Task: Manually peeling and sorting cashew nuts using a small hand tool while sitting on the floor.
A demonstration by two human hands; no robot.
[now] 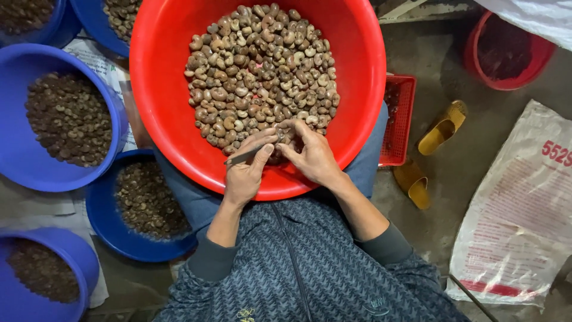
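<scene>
A big red basin rests on my lap, holding a heap of brown cashew nuts. My left hand grips a small thin metal blade at the basin's near rim. My right hand pinches a single nut between thumb and fingers, right beside the blade tip. Both hands meet over the near edge of the heap.
Several blue basins with dark shell pieces stand at the left. A small red crate sits at the right of the basin, with yellow sandals, a red bucket and a printed white sack on the floor.
</scene>
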